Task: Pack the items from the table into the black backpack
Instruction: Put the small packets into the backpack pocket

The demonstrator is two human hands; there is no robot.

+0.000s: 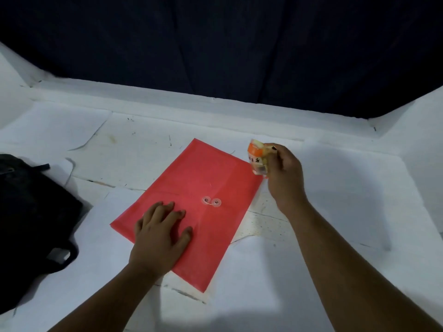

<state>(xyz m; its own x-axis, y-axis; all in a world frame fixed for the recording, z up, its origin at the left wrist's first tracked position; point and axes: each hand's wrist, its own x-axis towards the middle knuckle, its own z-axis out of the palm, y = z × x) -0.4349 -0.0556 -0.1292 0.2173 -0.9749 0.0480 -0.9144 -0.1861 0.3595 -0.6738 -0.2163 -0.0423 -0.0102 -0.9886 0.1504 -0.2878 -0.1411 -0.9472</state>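
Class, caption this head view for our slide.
Left hand presses red envelope; right hand holds small packet; black backpack waits.

Tabletop (335,236): white, covered in white sheets, scuffed with dark marks and cracks; low white walls rise at its far and side edges.
Red envelope folder (191,188): lies flat and aslant on the tabletop, under my left fingers (172,209), which rest spread on its near half; its far corner reaches up beside my right fingers.
Clasp (211,202): two clear round buttons joined by a string, just beyond my left fingers.
Black backpack (31,224): lies on the tabletop well to the left of my left fingers, at the edge of view, apart from the folder.
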